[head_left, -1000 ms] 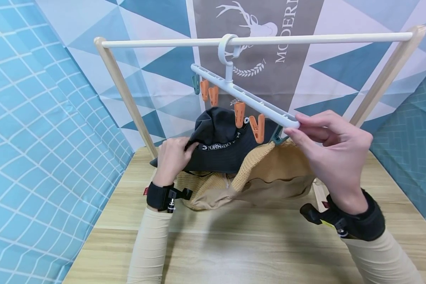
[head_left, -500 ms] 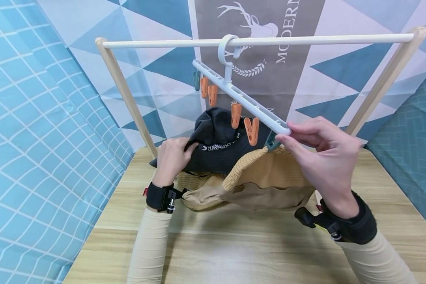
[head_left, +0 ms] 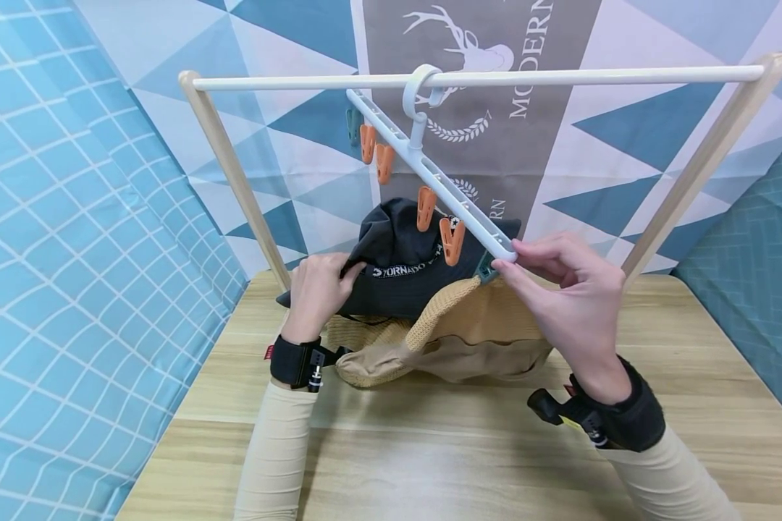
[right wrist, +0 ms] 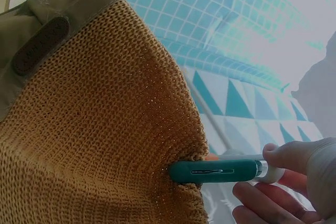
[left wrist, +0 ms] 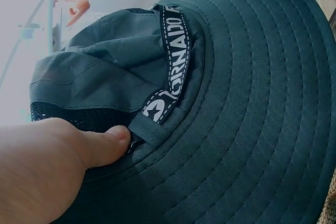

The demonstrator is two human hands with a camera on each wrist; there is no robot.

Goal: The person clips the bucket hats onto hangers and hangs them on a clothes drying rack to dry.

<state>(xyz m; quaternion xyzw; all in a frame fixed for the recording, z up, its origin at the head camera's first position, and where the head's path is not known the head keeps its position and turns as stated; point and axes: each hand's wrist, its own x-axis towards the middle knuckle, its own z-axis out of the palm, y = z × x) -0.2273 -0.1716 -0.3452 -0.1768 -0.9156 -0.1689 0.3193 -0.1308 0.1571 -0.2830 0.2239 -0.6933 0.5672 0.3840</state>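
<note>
My left hand (head_left: 321, 289) pinches the dark wide-brimmed hat (head_left: 423, 289) where crown meets brim, thumb on the lettered band (left wrist: 176, 56). Between thumb and fingers, my right hand (head_left: 570, 297) holds the near end of a white clip hanger (head_left: 452, 192). The hanger's hook (head_left: 420, 90) loops over the rack's white rod. A green clip (right wrist: 215, 171) just under that end grips the edge of a tan knitted hat (head_left: 489, 311), which hangs in front of the dark hat. Several orange clips (head_left: 452, 241) dangle along the bar, and another green clip (head_left: 353, 126) is at its far end.
The drying rack has a white rod (head_left: 593, 76) and wooden side posts (head_left: 234, 174) standing on a wooden table (head_left: 391, 449). A blue tiled-pattern sheet (head_left: 72, 239) lines the left side. Behind the rack hangs a triangle-patterned backdrop (head_left: 645, 137).
The hanger has turned on the rod: its near end swings left and toward me with my right hand, its far end rises. The tan hat shifts left with it. My left hand stays put.
</note>
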